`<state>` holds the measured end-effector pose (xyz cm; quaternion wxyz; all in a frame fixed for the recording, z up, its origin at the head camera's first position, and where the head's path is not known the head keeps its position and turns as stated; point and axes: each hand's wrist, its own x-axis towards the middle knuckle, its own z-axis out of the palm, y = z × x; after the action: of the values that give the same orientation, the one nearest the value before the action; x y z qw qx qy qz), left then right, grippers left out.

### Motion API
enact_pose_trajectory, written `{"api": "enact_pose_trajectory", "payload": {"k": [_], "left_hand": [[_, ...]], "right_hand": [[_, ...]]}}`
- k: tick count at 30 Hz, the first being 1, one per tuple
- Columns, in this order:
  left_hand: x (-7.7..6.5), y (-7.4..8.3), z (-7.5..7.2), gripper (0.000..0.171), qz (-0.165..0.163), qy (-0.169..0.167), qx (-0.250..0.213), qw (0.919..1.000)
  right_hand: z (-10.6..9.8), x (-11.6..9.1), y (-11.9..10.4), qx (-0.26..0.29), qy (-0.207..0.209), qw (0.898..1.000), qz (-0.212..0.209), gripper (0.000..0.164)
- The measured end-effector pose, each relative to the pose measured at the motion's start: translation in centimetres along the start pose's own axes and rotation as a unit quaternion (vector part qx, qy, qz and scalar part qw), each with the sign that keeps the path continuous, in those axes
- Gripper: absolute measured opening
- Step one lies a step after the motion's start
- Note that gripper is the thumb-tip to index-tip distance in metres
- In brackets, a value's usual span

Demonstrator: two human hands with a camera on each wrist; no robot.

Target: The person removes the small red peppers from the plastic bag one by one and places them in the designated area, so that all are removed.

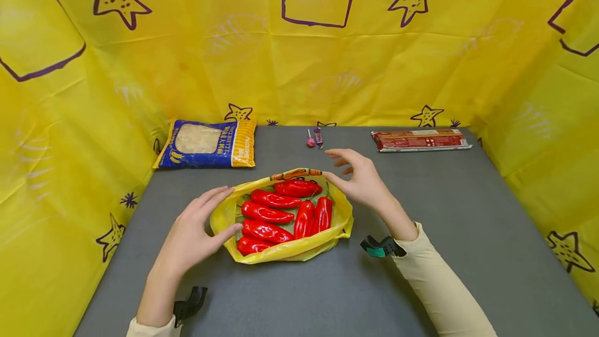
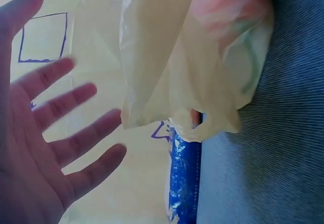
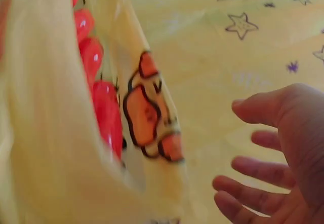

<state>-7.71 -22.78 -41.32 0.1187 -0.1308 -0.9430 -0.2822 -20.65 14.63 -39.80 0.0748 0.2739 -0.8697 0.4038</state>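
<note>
A yellow plastic bag stands on the grey table with its mouth spread wide. Several glossy red peppers lie inside it, some crosswise and others lengthwise. My left hand is at the bag's left rim, its fingers spread and its thumb tip over the opening. On the opposite side, my right hand hovers by the upper right rim with fingers loosely bent. Both wrist views show spread fingers holding nothing, beside the bag wall. An orange cartoon print shows on the bag's far side in the right wrist view.
A blue and yellow food packet lies at the back left. Behind the bag are a pink lollipop and a small purple wrapped candy. A long red package rests at the back right, near the yellow patterned cloth wall.
</note>
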Motion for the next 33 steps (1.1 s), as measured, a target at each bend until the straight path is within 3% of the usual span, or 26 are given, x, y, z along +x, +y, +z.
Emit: {"api": "enact_pose_trajectory", "payload": {"k": [5,8,14,17,22,29,33], "left_hand": [[-1.3,-0.2,0.5,0.059,0.035,0.027,-0.007,0.999],[-2.0,-0.5,0.8,0.059,0.036,0.031,-0.001,0.9989],[-2.6,-0.8,1.5,0.067,-0.02,-0.013,0.047,0.9986],[-2.6,-1.1,1.7,0.072,-0.047,-0.038,0.042,0.9972],[-2.0,-1.2,2.4,0.078,-0.053,-0.088,-0.016,0.9946],[-0.9,-1.3,3.2,0.081,0.0,-0.074,-0.04,0.9964],[-0.1,-1.9,3.5,0.081,-0.008,-0.092,-0.026,0.9954]], "right_hand": [[2.1,1.9,-1.1,0.04,-0.06,0.997,-0.037,0.029],[3.1,2.9,-1.6,0.044,-0.109,0.991,-0.06,0.022],[4.8,4.5,-2.5,0.013,-0.215,0.97,-0.113,0.017],[5.7,5.1,-2.9,0.007,-0.249,0.96,-0.131,0.016],[7.1,6.1,-2.9,-0.004,-0.27,0.955,-0.119,0.016],[9.1,6.8,-1.7,-0.034,-0.274,0.955,-0.111,0.014],[9.9,7.1,-1.1,-0.051,-0.245,0.962,-0.111,0.013]]}}
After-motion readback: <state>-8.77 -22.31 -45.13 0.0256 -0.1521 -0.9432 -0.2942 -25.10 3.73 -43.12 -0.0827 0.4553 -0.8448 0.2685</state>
